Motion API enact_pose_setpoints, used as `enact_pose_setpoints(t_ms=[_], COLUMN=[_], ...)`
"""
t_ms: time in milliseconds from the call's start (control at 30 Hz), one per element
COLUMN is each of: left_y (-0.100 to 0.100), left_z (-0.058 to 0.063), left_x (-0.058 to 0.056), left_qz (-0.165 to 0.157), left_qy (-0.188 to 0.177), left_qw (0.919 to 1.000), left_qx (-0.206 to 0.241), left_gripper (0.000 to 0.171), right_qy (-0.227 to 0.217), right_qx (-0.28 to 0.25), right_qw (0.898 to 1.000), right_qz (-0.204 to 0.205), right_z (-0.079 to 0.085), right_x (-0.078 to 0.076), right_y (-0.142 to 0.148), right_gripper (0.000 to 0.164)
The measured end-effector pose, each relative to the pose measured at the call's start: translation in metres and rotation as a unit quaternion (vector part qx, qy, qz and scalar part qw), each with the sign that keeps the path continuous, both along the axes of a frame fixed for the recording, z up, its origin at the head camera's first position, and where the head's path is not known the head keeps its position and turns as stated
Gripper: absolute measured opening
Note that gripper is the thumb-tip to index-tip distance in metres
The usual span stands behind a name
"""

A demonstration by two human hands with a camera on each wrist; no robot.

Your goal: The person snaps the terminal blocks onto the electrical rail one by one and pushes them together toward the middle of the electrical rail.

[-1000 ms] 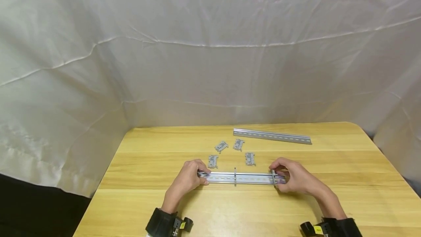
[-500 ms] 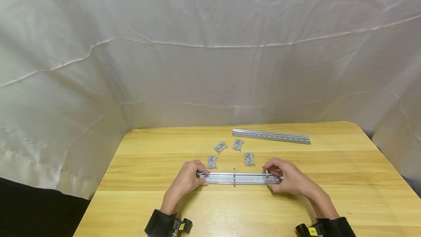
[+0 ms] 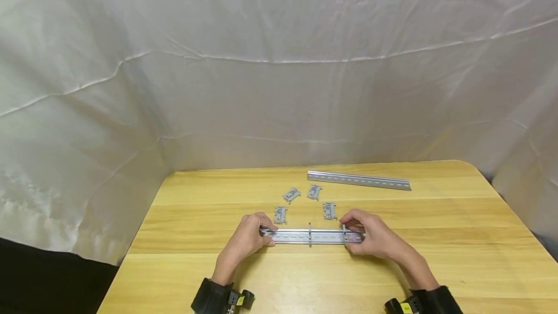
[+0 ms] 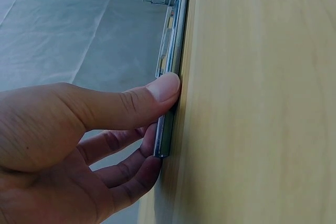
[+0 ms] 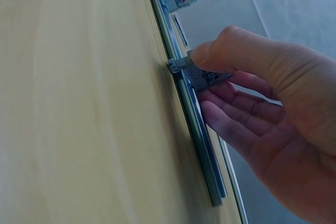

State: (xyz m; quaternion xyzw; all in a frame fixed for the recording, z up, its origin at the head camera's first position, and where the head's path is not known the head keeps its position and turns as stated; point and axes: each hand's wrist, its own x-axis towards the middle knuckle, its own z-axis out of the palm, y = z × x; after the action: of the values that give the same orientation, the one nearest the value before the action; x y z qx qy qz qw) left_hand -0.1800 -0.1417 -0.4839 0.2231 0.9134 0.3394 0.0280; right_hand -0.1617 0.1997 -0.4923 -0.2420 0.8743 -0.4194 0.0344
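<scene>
Backdrop: pale, creased cloth (image 3: 279, 101) hangs behind and to both sides of the table, with a horizontal fold line across it.
Table: light wood-grain top (image 3: 322, 280) with rounded far corners.
Held rail: slotted metal DIN rail (image 3: 289, 236) lying crosswise near the middle of the table, between the two hands, a row of slots along its centre.
Left hand: this hand (image 3: 248, 236) grips the rail at its left end, thumb on the near edge and the other fingers curled at the far side.
Middle terminal block: thin grey block (image 3: 310, 234) standing upright across the rail, between the hands and touched by neither.
Right-hand terminal block: another grey block (image 3: 344, 233) standing across the rail towards its right end.
Right hand: this hand (image 3: 377, 236) pinches that block between thumb and fingers; in the right wrist view the rail runs on past the hand.
Loose terminal blocks: four grey ones lie flat beyond the rail, well apart from it: near left (image 3: 280, 214), far left (image 3: 291, 195), far right (image 3: 314, 192) and near right (image 3: 329, 211).
Second rail: another slotted metal rail (image 3: 359, 180) lies slightly slanted near the table's far edge.
Wrists: black bands with small cameras on both, left (image 3: 212, 296) and right (image 3: 440, 300).
</scene>
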Motion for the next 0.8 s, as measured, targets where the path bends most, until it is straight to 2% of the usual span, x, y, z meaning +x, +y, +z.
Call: enact_pose_setpoints(t_ms=[200, 500, 800], left_y=[0.0, 0.0, 0.0], left_z=[-0.001, -0.001, 0.0], left_x=[-0.001, -0.001, -0.001], left_qz=[-0.003, -0.006, -0.009], left_qy=[0.003, 0.004, 0.0], left_qw=[1.0, 1.0, 1.0], left_qx=[0.001, -0.003, -0.002], left_gripper=[0.027, 0.027, 0.027], right_qy=[-0.003, 0.029, 0.033], right_qx=[-0.006, -0.008, -0.024], right_qw=[1.0, 0.999, 0.999], right_qz=[0.003, 0.01, 0.01], right_z=[-0.001, -0.003, -0.006], right_x=[0.0, -0.003, -0.004], right_y=[-0.009, -0.025, -0.034], right_gripper=[0.048, 0.048, 0.05])
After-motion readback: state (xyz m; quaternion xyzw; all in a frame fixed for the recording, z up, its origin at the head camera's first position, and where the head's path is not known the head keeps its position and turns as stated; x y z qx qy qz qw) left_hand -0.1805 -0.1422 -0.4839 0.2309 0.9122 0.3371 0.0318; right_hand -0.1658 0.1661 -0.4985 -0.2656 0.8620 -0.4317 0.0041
